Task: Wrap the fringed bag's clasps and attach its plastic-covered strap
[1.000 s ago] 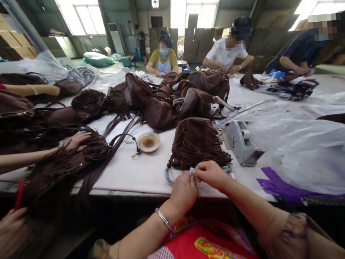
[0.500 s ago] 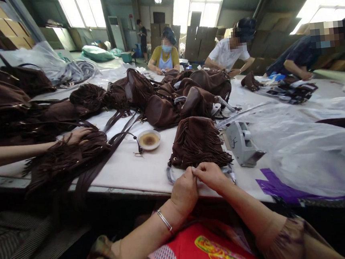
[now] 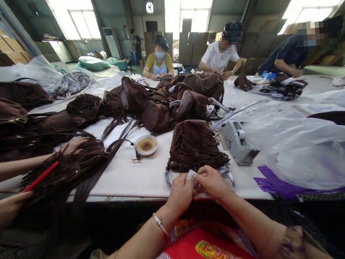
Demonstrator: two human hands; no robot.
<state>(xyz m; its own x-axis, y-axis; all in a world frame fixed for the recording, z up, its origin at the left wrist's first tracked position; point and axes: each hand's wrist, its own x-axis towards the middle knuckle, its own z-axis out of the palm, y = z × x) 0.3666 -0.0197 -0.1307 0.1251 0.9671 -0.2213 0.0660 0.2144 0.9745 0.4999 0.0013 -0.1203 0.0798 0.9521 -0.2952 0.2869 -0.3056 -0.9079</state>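
Observation:
My left hand and my right hand meet at the near edge of the white table. Both pinch a small pale piece at the end of a grey strap. Just beyond my fingers lies a brown fringed bag, and the strap comes from under it. My left wrist wears a silver bracelet.
A small dish of brown liquid and a grey tape dispenser sit near the bag. Brown bags are piled mid-table. Clear plastic sheeting covers the right. A co-worker's hands on the left brush a fringed bag with a red tool. Other people work at the far side.
My hands have stayed together on the strap end, now showing the pale piece between the fingers. The co-worker's near hand with the red tool has come back into view at the left.

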